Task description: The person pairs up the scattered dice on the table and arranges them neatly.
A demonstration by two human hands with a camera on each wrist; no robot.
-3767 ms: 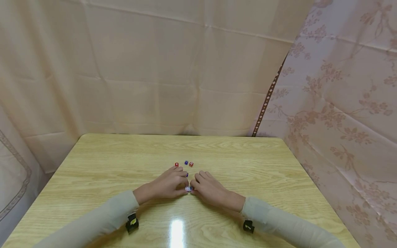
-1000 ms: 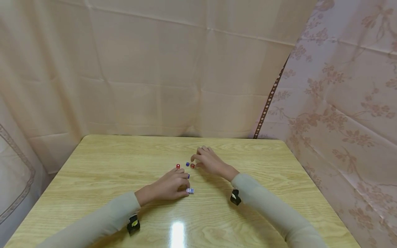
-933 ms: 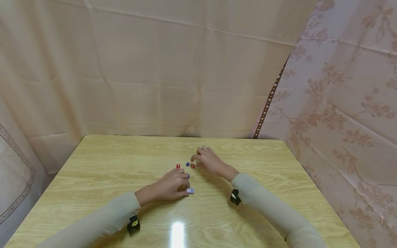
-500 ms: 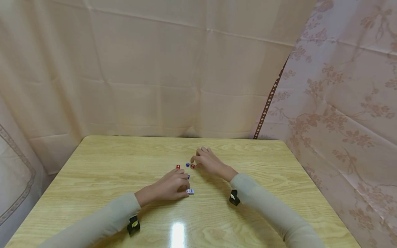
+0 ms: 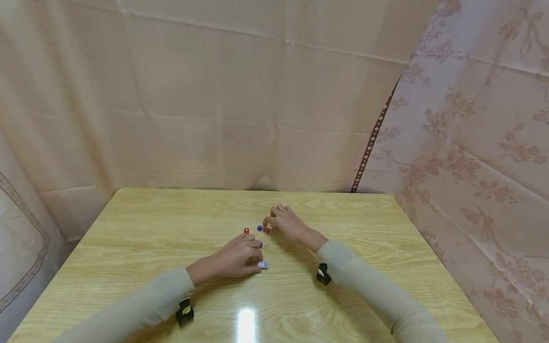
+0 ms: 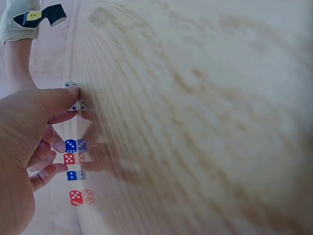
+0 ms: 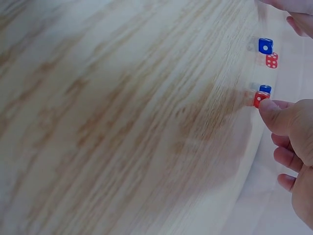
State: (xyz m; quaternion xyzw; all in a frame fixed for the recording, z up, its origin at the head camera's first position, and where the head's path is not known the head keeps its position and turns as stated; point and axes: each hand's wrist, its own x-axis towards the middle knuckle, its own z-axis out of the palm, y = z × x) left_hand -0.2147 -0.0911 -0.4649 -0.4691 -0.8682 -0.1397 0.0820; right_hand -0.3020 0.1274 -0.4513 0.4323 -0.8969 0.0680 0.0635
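Note:
Two white dice (image 5: 265, 266) sit side by side on the table. My left hand (image 5: 231, 257) rests there, its thumb and a finger pinching the left white die (image 5: 259, 264); in the left wrist view the thumb covers part of it. Farther away, my right hand (image 5: 291, 226) pinches a red die (image 7: 259, 100) between thumb and index finger at the table surface. Just left of that die is a blue die (image 5: 259, 228). Another blue die (image 5: 260, 245), partly hidden, lies by my left fingers. A second red die (image 5: 246, 231) lies beyond my left knuckles.
The dice stand on a glossy wood-grain table (image 5: 171, 214) that mirrors them. A beige curtain (image 5: 206, 105) hangs behind its far edge, and a floral pink curtain (image 5: 480, 166) on the right. Black wrist straps (image 5: 185, 310) are on both sleeves.
My right hand has left the white dice and moved forward to the right-hand red die, its fingers closing on it over the last half second. My left hand has stayed at the white dice.

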